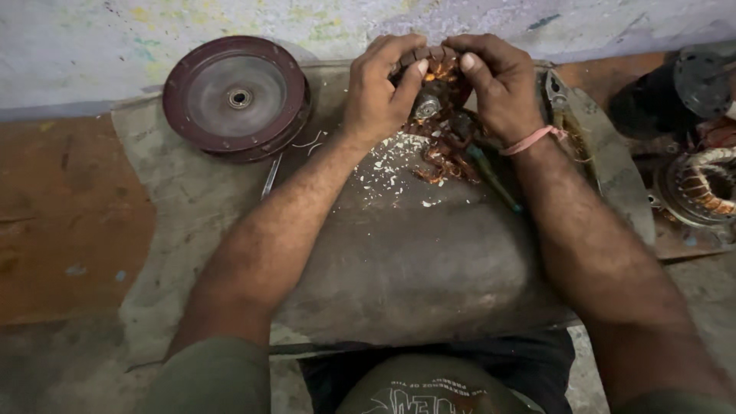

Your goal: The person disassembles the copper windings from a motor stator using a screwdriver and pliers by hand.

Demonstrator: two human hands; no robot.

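Both hands are up at the far edge of the worn grey metal slab [414, 261], and they meet over the same piece. Our left hand [379, 88] is curled tight, thumb pressing down, fingers wrapped over the top of a round motor core wound with copper-coloured wire [438, 80]. Our right hand [498, 84], a thin pink band [534, 139] around its wrist, clamps the same core from the other side, fingertips bent in against the ring of dark segments at its top. So both are gripping, and the core sits between them, held just above the slab near the middle of its far edge.

Right below the hands we see loose strands of copper wire [443, 157] trailing onto the slab, and a scatter of small white flakes [387, 165] spread towards the slab's centre. A thin dark rod with a greenish tip [494, 180] lies slanted under the right wrist.

Out at the far left corner rests a dark maroon round disc with a grey face and a small hub hole [238, 96]. Past the slab's right edge, well apart from the hands, sits another coil of copper and white winding in a round housing [709, 184], on the reddish-brown floor [61, 222].
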